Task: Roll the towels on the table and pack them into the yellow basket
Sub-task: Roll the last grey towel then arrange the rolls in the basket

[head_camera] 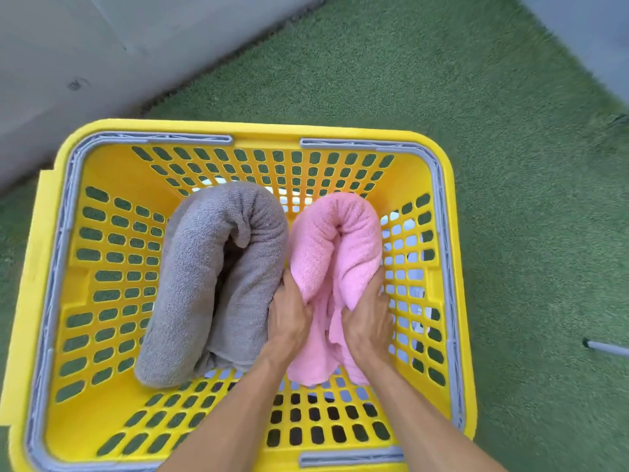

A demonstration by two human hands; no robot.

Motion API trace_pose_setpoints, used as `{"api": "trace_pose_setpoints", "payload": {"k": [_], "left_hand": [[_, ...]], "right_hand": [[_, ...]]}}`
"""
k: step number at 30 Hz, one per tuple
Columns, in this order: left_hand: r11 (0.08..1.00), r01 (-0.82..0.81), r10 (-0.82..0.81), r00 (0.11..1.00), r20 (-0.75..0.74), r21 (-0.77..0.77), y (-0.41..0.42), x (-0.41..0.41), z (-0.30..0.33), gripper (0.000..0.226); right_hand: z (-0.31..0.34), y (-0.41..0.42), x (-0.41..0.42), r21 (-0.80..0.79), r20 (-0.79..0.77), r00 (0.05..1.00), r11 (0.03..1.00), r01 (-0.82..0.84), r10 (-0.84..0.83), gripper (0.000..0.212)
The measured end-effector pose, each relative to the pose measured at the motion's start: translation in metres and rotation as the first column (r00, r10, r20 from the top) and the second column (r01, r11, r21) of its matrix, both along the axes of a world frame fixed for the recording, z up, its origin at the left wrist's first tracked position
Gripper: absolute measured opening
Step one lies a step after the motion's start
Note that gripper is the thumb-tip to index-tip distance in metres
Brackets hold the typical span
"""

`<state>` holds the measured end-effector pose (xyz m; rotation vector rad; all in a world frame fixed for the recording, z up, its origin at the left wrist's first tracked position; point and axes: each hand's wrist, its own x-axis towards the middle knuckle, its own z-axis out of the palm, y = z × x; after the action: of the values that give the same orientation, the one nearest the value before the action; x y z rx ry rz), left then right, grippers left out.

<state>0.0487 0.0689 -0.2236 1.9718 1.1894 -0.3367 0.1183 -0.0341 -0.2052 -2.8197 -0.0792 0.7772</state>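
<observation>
The yellow basket (422, 155) with grey folded handles fills the lower view, seen from above. Inside it on the left lies a rolled grey towel (190, 274), bent into a U shape. To its right sits a rolled pink towel (326, 243), bent the same way. Both my hands reach down into the basket. My left hand (289, 318) grips the pink towel's left side, touching the grey towel. My right hand (367, 318) grips its right side, close to the basket's right wall. The loose pink ends hang between my hands.
The basket stands on green artificial turf (510, 165). A grey wall or panel (102, 46) runs diagonally at the upper left. A thin grey rod tip (606, 347) lies on the turf at the right.
</observation>
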Motion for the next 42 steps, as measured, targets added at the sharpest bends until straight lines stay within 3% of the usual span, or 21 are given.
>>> {"api": "trace_pose_setpoints", "payload": {"k": [5,8,10,11,13,14,15,17,19,22,25,28,32,34,38,42], "left_hand": [[0.976,0.008,-0.015,0.999,-0.031,-0.220,0.018,0.008,0.001,0.086],[0.967,0.079,-0.070,0.997,0.044,-0.241,0.030,-0.012,0.041,0.049],[0.999,0.051,-0.051,0.985,0.167,0.002,0.044,-0.040,0.073,0.029],[0.983,0.012,-0.049,0.978,0.203,0.183,0.054,-0.053,0.085,0.025],[0.872,-0.034,-0.059,0.983,0.174,0.489,0.073,-0.072,0.104,0.041],[0.839,-0.044,-0.032,0.991,0.130,0.542,0.084,-0.077,0.108,0.057],[0.851,-0.047,0.003,0.996,0.084,0.523,0.092,-0.083,0.102,0.075],[0.935,-0.129,0.121,0.992,0.044,0.329,0.103,-0.089,0.084,0.100],[0.947,-0.289,0.280,0.957,0.082,0.137,0.108,-0.093,0.063,0.101],[0.912,-0.406,0.396,0.908,0.133,0.056,0.115,-0.095,0.046,0.089],[0.888,-0.457,0.459,0.885,0.080,-0.042,0.127,-0.094,0.036,0.086],[0.910,-0.407,0.408,0.913,0.001,-0.079,0.137,-0.094,0.031,0.088],[0.912,-0.384,0.391,0.920,0.024,-0.142,0.143,-0.094,0.037,0.051],[0.908,-0.386,0.398,0.916,0.046,-0.162,0.141,-0.096,0.037,0.047],[0.916,-0.393,0.396,0.918,0.025,-0.086,0.145,-0.097,0.043,0.048],[0.918,-0.387,0.391,0.919,-0.048,0.087,0.147,-0.098,0.050,0.056]], "right_hand": [[-0.008,0.008,0.001,0.026,-0.188,0.980,0.997,0.070,-0.063,0.108],[0.017,0.013,-0.010,0.034,-0.087,0.995,0.998,0.058,-0.055,0.108],[0.039,0.021,-0.026,0.117,0.089,0.996,0.993,-0.031,0.021,0.098],[0.046,0.028,-0.036,0.241,0.138,0.989,0.967,-0.079,0.047,0.089],[0.054,0.049,-0.054,0.515,0.071,0.995,0.852,-0.097,0.071,0.077],[0.052,0.061,-0.061,0.592,0.018,0.995,0.801,-0.088,0.096,0.077],[0.045,0.075,-0.067,0.622,-0.023,0.994,0.780,-0.073,0.111,0.080],[0.024,0.100,-0.075,0.656,-0.161,0.987,0.749,0.091,0.021,0.089],[0.000,0.115,-0.079,0.661,-0.375,0.917,0.655,0.366,-0.135,0.086],[-0.032,0.120,-0.078,0.635,-0.499,0.850,0.596,0.492,-0.169,0.085],[-0.046,0.121,-0.080,0.599,-0.481,0.863,0.660,0.453,-0.155,0.091],[-0.042,0.125,-0.079,0.578,-0.376,0.913,0.730,0.365,-0.159,0.079],[-0.010,0.127,-0.083,0.576,-0.249,0.953,0.765,0.288,-0.171,0.071],[0.005,0.125,-0.086,0.543,-0.171,0.967,0.801,0.252,-0.188,0.068],[0.025,0.123,-0.072,0.238,-0.101,0.969,0.940,0.244,-0.226,0.062],[0.045,0.122,-0.065,0.119,-0.031,0.995,0.988,0.100,-0.097,0.061]]}}
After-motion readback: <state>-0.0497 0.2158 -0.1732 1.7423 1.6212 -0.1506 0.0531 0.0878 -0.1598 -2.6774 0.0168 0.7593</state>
